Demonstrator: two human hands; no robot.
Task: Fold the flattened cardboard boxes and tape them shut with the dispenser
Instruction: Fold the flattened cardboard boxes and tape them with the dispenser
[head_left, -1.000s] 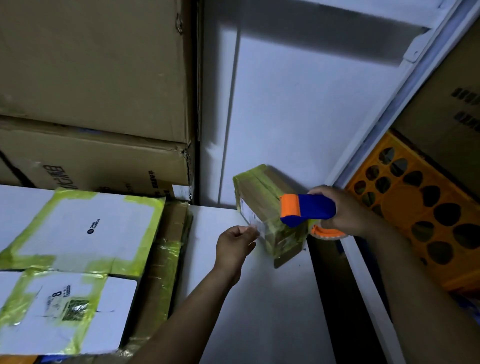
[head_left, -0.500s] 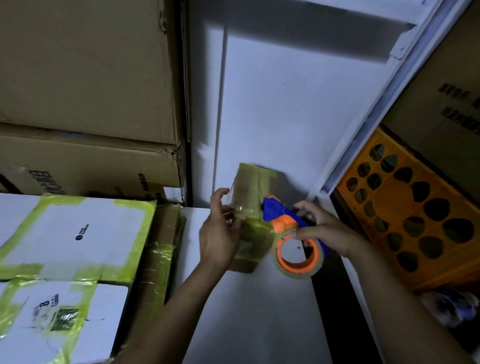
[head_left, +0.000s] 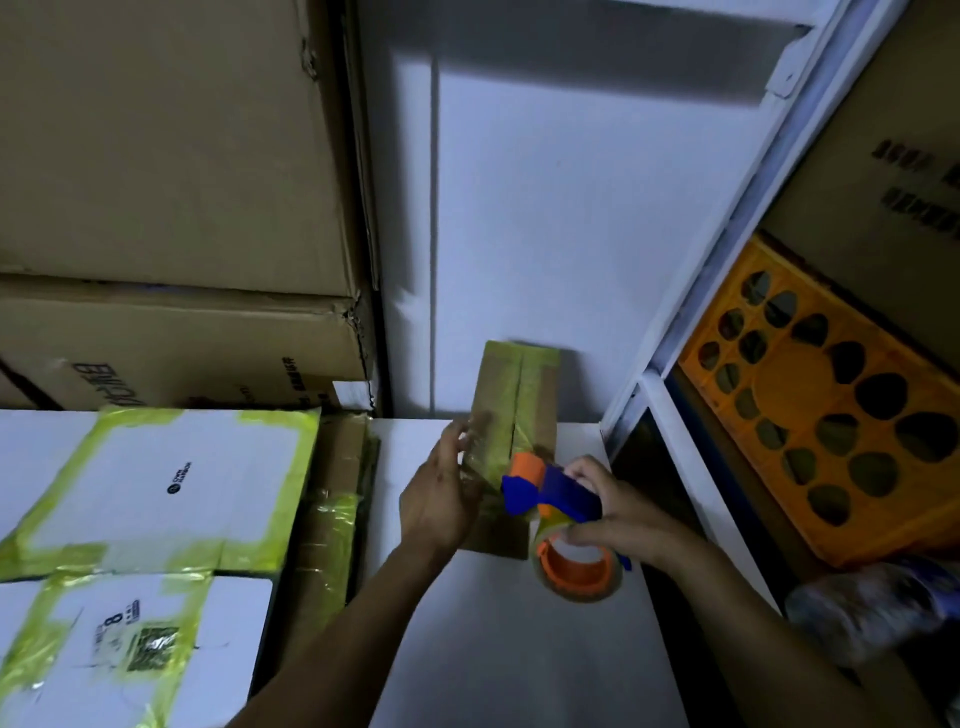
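A small brown cardboard box (head_left: 514, 405), wrapped in yellowish tape, stands on the white table (head_left: 498, 649) close to the wall. My left hand (head_left: 441, 499) lies against its left side, fingers fairly straight. My right hand (head_left: 608, 512) grips a blue and orange tape dispenser (head_left: 550, 491), whose head is pressed to the box's lower front. The tape roll (head_left: 579, 569) with its orange core hangs below my right hand.
Large brown cartons (head_left: 171, 208) are stacked at the left. White boxes edged in yellow tape (head_left: 156, 488) lie below them. An orange perforated crate (head_left: 831, 405) sits in the shelf at the right, behind a white frame (head_left: 727, 249).
The box has been turned so its taped seam faces me. My left hand moved from the table onto the box's side. The dispenser came round to the box's front and dropped lower.
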